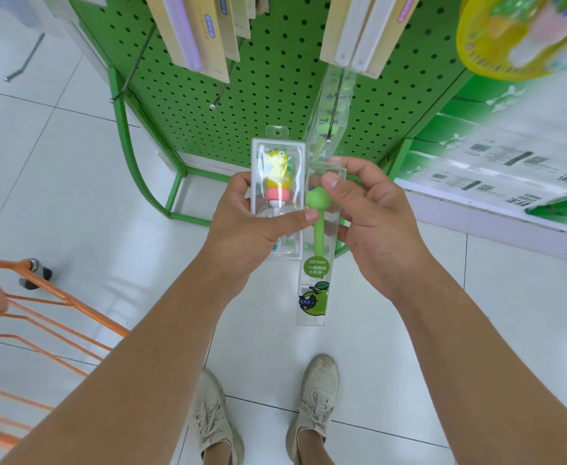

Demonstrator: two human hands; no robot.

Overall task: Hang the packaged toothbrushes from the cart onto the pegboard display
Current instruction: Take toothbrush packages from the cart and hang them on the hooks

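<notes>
Left hand (242, 223) grips dinosaur toothbrush pack (277, 182), spare | right hand (366, 213) pinches green toothbrush box (319, 229), top tilted toward peg hook (334, 109) just above, probably lining up its hang hole | cart (24, 317) down-left of hands

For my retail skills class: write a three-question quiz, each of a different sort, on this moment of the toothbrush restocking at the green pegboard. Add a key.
1. True or false: the left hand holds the dinosaur toothbrush pack.
2. Multiple choice: the green toothbrush pack is held by A) the right hand, B) the orange cart, C) a yellow basket.
3. Fill in: the hook right above the hands sticks out of the green ______.

Key: 1 true; 2 A; 3 pegboard.
</notes>
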